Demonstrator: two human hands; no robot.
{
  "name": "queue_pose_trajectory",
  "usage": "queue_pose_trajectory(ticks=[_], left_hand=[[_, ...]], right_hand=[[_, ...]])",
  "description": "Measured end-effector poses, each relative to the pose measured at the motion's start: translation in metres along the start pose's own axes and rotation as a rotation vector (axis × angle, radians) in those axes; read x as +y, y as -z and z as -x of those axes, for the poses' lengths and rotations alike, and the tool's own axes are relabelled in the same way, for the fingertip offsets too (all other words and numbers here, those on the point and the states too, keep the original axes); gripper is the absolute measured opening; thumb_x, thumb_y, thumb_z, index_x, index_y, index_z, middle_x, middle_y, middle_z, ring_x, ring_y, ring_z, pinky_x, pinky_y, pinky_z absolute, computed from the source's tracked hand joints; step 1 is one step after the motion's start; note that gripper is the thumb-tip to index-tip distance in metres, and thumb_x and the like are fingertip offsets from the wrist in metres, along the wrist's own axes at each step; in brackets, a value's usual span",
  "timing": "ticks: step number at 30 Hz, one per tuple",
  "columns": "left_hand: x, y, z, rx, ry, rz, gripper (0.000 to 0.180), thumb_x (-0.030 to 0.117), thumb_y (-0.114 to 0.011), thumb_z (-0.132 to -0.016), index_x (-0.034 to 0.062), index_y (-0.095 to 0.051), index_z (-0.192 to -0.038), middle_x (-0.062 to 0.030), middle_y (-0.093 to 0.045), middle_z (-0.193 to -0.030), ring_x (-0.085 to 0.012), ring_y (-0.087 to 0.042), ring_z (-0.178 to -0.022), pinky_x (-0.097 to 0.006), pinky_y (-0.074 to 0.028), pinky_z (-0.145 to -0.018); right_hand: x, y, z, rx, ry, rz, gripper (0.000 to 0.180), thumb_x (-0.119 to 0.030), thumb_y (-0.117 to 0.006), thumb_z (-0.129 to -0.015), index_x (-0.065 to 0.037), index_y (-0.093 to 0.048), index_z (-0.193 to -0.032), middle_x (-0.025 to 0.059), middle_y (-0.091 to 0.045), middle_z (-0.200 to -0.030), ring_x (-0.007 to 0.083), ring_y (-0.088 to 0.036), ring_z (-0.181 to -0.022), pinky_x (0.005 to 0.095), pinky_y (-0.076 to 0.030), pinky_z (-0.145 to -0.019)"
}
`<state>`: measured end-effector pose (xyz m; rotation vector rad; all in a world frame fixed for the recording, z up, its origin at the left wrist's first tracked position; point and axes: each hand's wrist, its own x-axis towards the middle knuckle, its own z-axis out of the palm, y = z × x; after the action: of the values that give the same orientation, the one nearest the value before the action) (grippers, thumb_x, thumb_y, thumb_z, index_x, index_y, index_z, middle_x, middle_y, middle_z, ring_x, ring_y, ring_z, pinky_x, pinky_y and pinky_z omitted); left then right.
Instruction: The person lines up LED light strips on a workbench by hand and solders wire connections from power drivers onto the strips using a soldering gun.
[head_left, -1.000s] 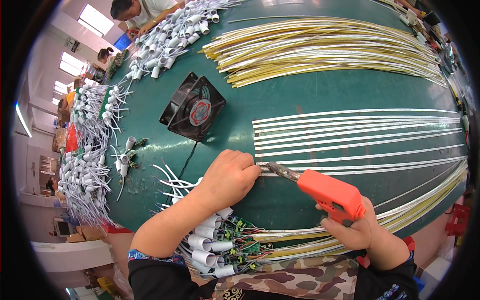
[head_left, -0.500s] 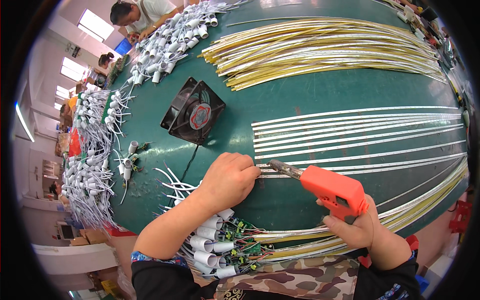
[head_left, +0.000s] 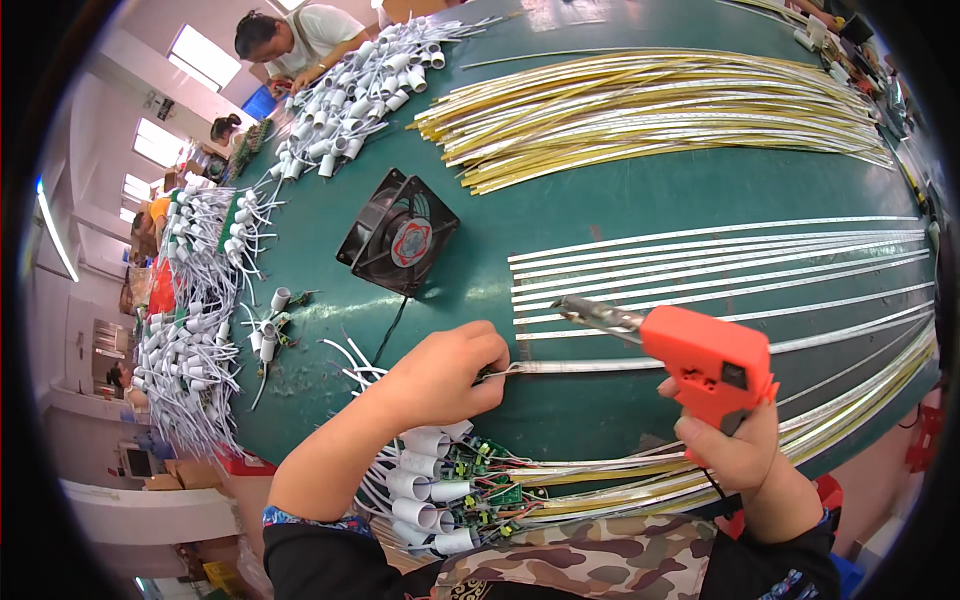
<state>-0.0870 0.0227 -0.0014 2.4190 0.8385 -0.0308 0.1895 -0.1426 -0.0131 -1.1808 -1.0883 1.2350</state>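
My left hand is closed in a pinch at the left end of a white LED strip; thin wire shows between the fingertips and the strip, and the fingers partly cover it. In my right hand is a red soldering gun, gripped by its handle. Its dark metal tip points left, above the strips and apart from my left hand. Several more white LED strips lie side by side just beyond.
A black fan stands left of the strips. White lamp caps with wires are heaped at the left and far left. Yellow-and-white strips lie at the back. Green circuit boards with caps sit near me. A person works at the far left.
The soldering gun has drawn back to the right, its tip now away from my left hand. My left hand has shifted slightly nearer me, with the strip's end at its fingers.
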Motion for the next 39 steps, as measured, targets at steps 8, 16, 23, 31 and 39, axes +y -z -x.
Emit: queue_pose_trajectory(ticks=[8,16,23,31,39], left_hand=[[0.068,0.038,0.063,-0.507,-0.198,0.093,0.031,0.024,-0.070,-0.080,0.0027,-0.059,-0.100,-0.0150,-0.055,-0.099,-0.0344,-0.059,-0.088,-0.042,-0.050,-0.076],[-0.037,0.091,0.089,0.377,0.214,-0.150,0.035,0.005,-0.066,-0.073,0.0018,-0.062,-0.108,-0.0155,-0.062,-0.112,-0.0321,-0.059,-0.104,-0.037,-0.047,-0.091],[-0.252,0.090,0.142,0.412,0.501,-0.637,0.043,0.001,-0.059,-0.074,0.0061,-0.059,-0.117,-0.0160,-0.061,-0.117,-0.0352,-0.054,-0.113,-0.042,-0.044,-0.098],[-0.161,0.104,0.126,0.325,0.691,-0.363,0.044,0.004,-0.065,-0.080,0.0079,-0.058,-0.123,-0.0121,-0.067,-0.102,-0.0279,-0.064,-0.098,-0.037,-0.050,-0.086],[-0.012,0.083,0.060,0.078,0.051,0.835,0.048,-0.003,-0.065,-0.084,0.0009,-0.052,-0.131,-0.0109,-0.067,-0.102,-0.0176,-0.065,-0.093,-0.031,-0.053,-0.080]], right_hand=[[-0.015,0.026,0.015,0.303,0.208,-0.170,0.064,-0.023,-0.064,-0.078,0.009,-0.037,-0.126,0.0163,-0.055,-0.105,0.0064,-0.051,-0.058,0.0168,-0.039,-0.049],[-0.012,0.022,0.011,0.333,0.146,-0.189,0.075,-0.022,-0.068,-0.074,0.011,-0.032,-0.131,0.0201,-0.058,-0.102,0.0093,-0.054,-0.054,0.0171,-0.044,-0.047],[-0.011,0.007,0.001,0.306,0.089,-0.230,0.067,-0.023,-0.069,-0.071,0.009,-0.042,-0.124,0.0194,-0.060,-0.099,0.0108,-0.055,-0.054,0.0200,-0.047,-0.048],[-0.007,0.011,-0.004,0.261,0.087,-0.216,0.068,-0.029,-0.071,-0.076,0.008,-0.042,-0.126,0.0203,-0.062,-0.101,0.0128,-0.057,-0.056,0.0218,-0.049,-0.052],[-0.019,0.000,0.001,0.129,0.097,-0.213,0.047,-0.033,-0.060,-0.091,0.007,-0.053,-0.115,0.0174,-0.066,-0.095,0.0176,-0.064,-0.073,0.0285,-0.054,-0.061]])
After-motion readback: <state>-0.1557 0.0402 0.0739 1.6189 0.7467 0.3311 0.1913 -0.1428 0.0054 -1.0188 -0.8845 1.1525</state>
